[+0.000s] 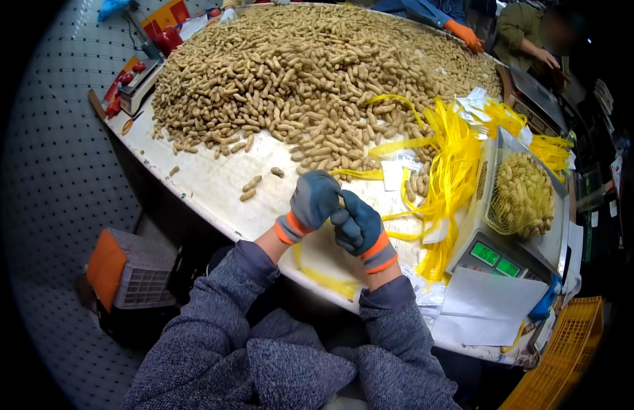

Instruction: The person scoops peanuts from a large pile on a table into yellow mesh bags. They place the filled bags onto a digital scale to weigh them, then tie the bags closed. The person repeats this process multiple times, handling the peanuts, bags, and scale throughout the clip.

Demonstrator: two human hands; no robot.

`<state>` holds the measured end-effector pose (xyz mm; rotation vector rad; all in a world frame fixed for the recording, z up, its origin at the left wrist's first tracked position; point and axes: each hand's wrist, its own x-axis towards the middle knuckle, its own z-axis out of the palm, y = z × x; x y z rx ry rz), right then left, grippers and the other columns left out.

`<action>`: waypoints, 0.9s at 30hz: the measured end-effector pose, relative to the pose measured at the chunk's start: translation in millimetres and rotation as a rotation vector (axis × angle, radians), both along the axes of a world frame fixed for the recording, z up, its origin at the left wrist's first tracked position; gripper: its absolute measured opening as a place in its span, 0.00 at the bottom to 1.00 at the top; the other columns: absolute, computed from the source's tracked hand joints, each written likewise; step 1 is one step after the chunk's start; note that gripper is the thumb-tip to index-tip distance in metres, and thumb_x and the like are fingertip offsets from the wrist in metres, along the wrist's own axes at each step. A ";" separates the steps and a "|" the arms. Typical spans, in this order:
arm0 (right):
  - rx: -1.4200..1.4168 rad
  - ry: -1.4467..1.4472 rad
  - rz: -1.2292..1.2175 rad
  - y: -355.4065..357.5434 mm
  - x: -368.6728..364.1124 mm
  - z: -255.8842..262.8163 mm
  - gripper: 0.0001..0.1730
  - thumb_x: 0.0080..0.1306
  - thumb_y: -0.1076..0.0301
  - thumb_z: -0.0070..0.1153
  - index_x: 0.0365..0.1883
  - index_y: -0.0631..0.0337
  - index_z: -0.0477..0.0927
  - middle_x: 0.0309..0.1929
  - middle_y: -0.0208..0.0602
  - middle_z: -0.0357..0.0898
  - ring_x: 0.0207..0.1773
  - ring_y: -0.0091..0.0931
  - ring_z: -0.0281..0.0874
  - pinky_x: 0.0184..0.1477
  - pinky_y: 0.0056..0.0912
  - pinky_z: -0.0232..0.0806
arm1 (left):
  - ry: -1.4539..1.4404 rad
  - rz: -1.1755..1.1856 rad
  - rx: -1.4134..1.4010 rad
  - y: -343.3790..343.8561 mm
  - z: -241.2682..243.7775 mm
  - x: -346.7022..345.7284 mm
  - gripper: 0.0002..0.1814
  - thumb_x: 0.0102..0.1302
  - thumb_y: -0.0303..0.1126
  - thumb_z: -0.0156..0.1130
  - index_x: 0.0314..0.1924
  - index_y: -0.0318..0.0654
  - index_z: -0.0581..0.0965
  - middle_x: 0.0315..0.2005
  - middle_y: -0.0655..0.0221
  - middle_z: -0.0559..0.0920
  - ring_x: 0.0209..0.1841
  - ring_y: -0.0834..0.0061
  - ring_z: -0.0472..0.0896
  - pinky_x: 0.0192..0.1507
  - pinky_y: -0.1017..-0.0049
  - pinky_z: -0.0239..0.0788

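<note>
My left hand (pixel 315 200), in a grey-blue coated work glove with an orange cuff, is curled with its fingertips against those of the other hand. My right hand (pixel 359 225), gloved alike, has its fingers bent inward. A small tan bit shows between the fingertips, too small to name. Below the hands a blurred yellow mesh strip (pixel 322 277) curves down over the table's front edge; it seems to hang from their grip, though the gloves hide its upper end. Beyond them a large heap of unshelled peanuts (pixel 296 77) covers the white tabletop (pixel 214 179).
At right, a mesh bag of peanuts (pixel 524 195) lies on a digital scale (pixel 493 251). Yellow mesh strips with white tags (pixel 445 205) pile beside it. Scissors (pixel 131 123) and another scale (pixel 140 87) are far left. An orange-gloved co-worker's hand (pixel 465 36) touches the heap's far edge.
</note>
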<state>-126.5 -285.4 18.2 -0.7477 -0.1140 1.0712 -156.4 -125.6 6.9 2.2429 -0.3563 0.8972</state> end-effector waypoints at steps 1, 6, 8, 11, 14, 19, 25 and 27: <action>-0.043 -0.228 -0.053 2.4 -1.3 -0.8 0.18 0.70 0.71 0.35 0.57 0.58 0.67 0.25 0.22 0.69 0.12 0.12 0.53 0.12 0.14 0.49 | 0.051 0.023 -0.132 -4.0 -4.7 -2.4 0.06 0.53 0.30 0.60 0.26 0.39 0.72 0.20 0.62 0.74 0.26 0.61 0.75 0.32 0.68 0.67; -0.293 -0.491 -0.203 9.8 8.0 -8.0 0.21 0.69 0.54 0.42 0.41 0.65 0.77 0.22 0.33 0.75 0.14 0.20 0.65 0.18 0.20 0.59 | 0.178 0.142 -0.445 5.2 -2.6 0.6 0.12 0.66 0.37 0.54 0.31 0.34 0.72 0.20 0.68 0.74 0.23 0.76 0.74 0.34 0.77 0.69; -0.333 -0.304 -0.184 12.1 7.8 2.3 0.26 0.68 0.50 0.44 0.37 0.69 0.78 0.21 0.37 0.76 0.17 0.23 0.69 0.20 0.21 0.62 | 0.306 -0.038 -0.956 11.1 0.5 1.9 0.15 0.70 0.39 0.47 0.31 0.34 0.71 0.22 0.71 0.72 0.25 0.79 0.71 0.34 0.77 0.67; -0.319 -0.409 -0.250 12.3 8.4 -3.8 0.25 0.68 0.51 0.44 0.38 0.69 0.78 0.22 0.38 0.76 0.18 0.23 0.71 0.22 0.21 0.64 | 0.414 -0.092 -1.166 6.2 10.3 2.8 0.20 0.72 0.45 0.44 0.39 0.33 0.73 0.28 0.72 0.73 0.28 0.82 0.70 0.33 0.81 0.68; -0.284 -0.342 -0.255 10.6 9.8 -3.2 0.23 0.67 0.53 0.46 0.37 0.68 0.77 0.23 0.38 0.77 0.20 0.23 0.73 0.25 0.22 0.67 | 0.489 0.035 -1.101 -2.0 19.3 -1.7 0.23 0.70 0.49 0.49 0.43 0.33 0.76 0.31 0.68 0.79 0.30 0.82 0.74 0.27 0.83 0.67; -0.348 -0.487 -0.297 19.4 0.6 -4.6 0.14 0.68 0.61 0.50 0.35 0.66 0.75 0.25 0.32 0.76 0.21 0.19 0.69 0.25 0.19 0.65 | 0.822 0.007 -0.714 -10.3 30.7 -9.3 0.28 0.68 0.53 0.49 0.24 0.36 0.79 0.14 0.72 0.76 0.17 0.83 0.71 0.19 0.83 0.60; -0.198 -0.313 -0.251 15.5 2.4 -3.0 0.13 0.67 0.61 0.51 0.33 0.63 0.74 0.25 0.30 0.75 0.23 0.18 0.70 0.25 0.18 0.64 | 0.903 -0.022 -1.361 0.3 16.0 -6.9 0.29 0.67 0.57 0.48 0.16 0.43 0.68 0.10 0.77 0.68 0.12 0.83 0.62 0.15 0.82 0.52; -0.164 -0.322 -0.243 12.1 5.7 -5.5 0.12 0.68 0.62 0.50 0.34 0.63 0.75 0.25 0.29 0.75 0.23 0.19 0.70 0.26 0.18 0.64 | 0.859 -0.014 -1.290 -3.8 25.0 -7.9 0.30 0.66 0.59 0.48 0.15 0.45 0.66 0.10 0.78 0.66 0.11 0.83 0.60 0.14 0.81 0.51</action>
